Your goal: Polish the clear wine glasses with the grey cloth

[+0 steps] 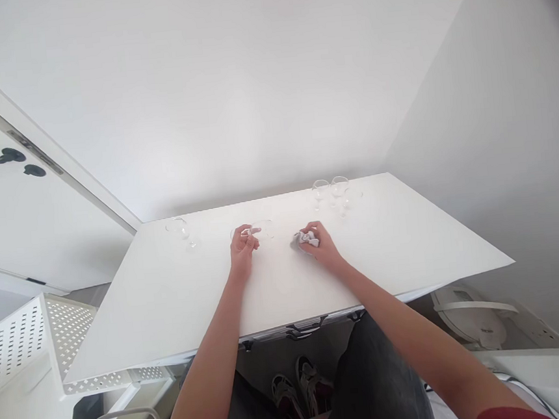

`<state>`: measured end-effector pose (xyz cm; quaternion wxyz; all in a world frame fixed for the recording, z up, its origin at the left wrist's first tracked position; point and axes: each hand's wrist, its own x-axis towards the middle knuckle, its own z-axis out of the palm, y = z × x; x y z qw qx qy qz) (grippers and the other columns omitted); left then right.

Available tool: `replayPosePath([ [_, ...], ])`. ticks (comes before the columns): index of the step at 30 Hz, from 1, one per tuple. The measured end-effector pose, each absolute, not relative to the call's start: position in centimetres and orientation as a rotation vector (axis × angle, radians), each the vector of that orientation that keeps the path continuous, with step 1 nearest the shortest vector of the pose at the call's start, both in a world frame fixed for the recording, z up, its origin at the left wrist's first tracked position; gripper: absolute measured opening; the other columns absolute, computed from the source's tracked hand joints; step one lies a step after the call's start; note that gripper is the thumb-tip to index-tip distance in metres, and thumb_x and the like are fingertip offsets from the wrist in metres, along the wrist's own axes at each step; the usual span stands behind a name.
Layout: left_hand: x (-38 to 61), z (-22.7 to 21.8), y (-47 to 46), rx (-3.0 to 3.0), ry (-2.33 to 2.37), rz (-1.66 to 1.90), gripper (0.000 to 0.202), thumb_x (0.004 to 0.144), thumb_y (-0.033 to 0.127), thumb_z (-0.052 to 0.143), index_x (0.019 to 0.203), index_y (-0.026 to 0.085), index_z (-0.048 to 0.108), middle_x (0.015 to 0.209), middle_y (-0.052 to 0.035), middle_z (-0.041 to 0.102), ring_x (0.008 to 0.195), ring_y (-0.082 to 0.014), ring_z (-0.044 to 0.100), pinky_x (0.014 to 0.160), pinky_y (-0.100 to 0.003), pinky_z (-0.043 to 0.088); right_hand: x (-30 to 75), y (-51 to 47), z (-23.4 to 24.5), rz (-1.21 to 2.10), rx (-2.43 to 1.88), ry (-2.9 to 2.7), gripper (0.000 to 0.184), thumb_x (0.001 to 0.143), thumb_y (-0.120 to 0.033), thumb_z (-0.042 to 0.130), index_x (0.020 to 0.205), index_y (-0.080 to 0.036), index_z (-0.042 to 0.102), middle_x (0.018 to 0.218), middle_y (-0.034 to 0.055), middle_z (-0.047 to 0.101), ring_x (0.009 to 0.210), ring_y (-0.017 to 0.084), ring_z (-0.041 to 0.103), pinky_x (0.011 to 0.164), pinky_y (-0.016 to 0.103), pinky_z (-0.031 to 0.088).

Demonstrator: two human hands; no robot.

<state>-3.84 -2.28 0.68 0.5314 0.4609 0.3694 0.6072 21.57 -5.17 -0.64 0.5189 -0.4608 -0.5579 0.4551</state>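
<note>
My left hand [244, 246] is closed around the stem of a clear wine glass [264, 230], which lies tipped sideways with its bowl toward the right. In my right hand [320, 244] is a crumpled whitish-grey cloth [305, 238], gripped just right of the glass and apart from it. Both hands are low over the white table [286, 287]; whether the glass rests on it I cannot tell. Another wine glass [178, 229] is on the table to the left. Several more clear glasses [321, 191] are grouped at the back right, their outlines faint against the white.
A white wall [250, 95] rises behind the table. At the left are a door with a dark handle [10, 155] and a white perforated rack [69, 326]. A white appliance [469, 317] sits below the table's right side. A cable [106, 417] runs at the lower left.
</note>
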Motion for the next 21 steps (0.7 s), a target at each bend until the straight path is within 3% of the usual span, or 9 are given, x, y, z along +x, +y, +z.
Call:
replayPosePath([
  [6, -3.8, 0.1, -2.1, 1.246, 1.062, 1.565, 0.043, 0.085, 0.052, 0.076, 0.117, 0.026, 0.067, 0.107, -0.0082, 0.071, 0.073, -0.013, 0.059, 0.069, -0.029, 0.049, 14.1, -2.3, -0.6, 1.174, -0.9, -1.07, 0.035, 0.07, -0.043, 0.085, 0.087, -0.023, 0.061, 0.111, 0.0046, 0.066, 0.089, 0.02, 0.059, 0.077, 0.034, 0.051],
  [12, -3.7, -0.2, -2.0, 1.337, 1.169, 1.559, 0.038, 0.087, 0.051, 0.075, 0.115, 0.026, 0.068, 0.094, -0.0049, 0.063, 0.074, -0.0129, 0.058, 0.062, -0.027, 0.05, 13.5, -1.0, -0.6, 1.158, -0.998, -0.997, 0.042, 0.074, -0.058, 0.08, 0.091, -0.022, 0.069, 0.093, 0.0033, 0.065, 0.083, 0.019, 0.059, 0.074, 0.035, 0.054],
  [17, -3.3, -0.1, -2.1, 1.413, 1.218, 1.498, 0.039, 0.089, 0.054, 0.07, 0.115, 0.026, 0.068, 0.094, -0.0059, 0.063, 0.077, -0.0151, 0.058, 0.055, -0.024, 0.048, 14.3, -1.6, -0.1, 1.088, -1.049, -1.081, 0.044, 0.07, -0.058, 0.085, 0.086, -0.024, 0.062, 0.08, -0.0005, 0.062, 0.072, 0.017, 0.056, 0.065, 0.03, 0.049],
  [21, -3.5, -0.1, -2.1, 1.385, 1.255, 1.56, 0.04, 0.096, 0.057, 0.06, 0.12, 0.025, 0.067, 0.087, -0.005, 0.06, 0.076, -0.0152, 0.058, 0.057, -0.025, 0.049, 13.9, -2.6, 0.6, 1.119, -0.986, -1.25, 0.036, 0.084, -0.058, 0.071, 0.085, -0.023, 0.063, 0.079, 0.0007, 0.06, 0.073, 0.018, 0.054, 0.07, 0.032, 0.047],
])
